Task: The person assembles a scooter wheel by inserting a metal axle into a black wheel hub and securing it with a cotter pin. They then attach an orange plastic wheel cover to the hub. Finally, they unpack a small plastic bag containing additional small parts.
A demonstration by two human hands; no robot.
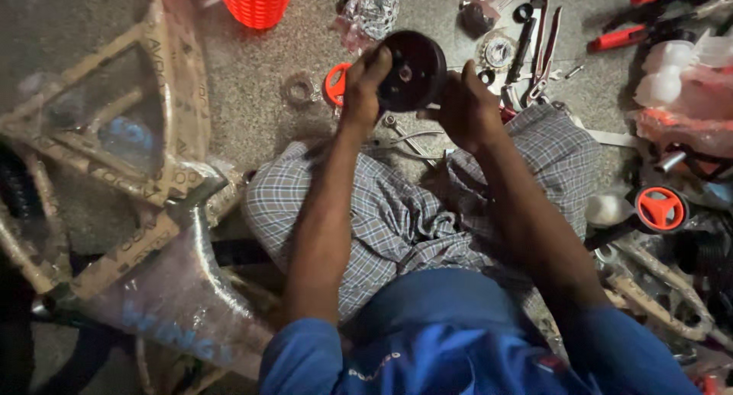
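Note:
I sit on the floor with both arms stretched out over my checked trousers. My left hand (364, 85) and my right hand (466, 108) together hold up a small dark round wheel (412, 70), its hub facing me. The left hand's fingers curl over the wheel's left rim. The right hand grips it from the right and below. An orange round part (334, 84) lies on the floor just behind the left hand.
A wrapped bicycle frame (145, 189) lies at the left. A red ribbed basket (256, 1) stands at the top. Pliers and spanners (538, 47), red-handled tools (637, 17), plastic bags (687, 82) and an orange small wheel (660, 208) crowd the right side.

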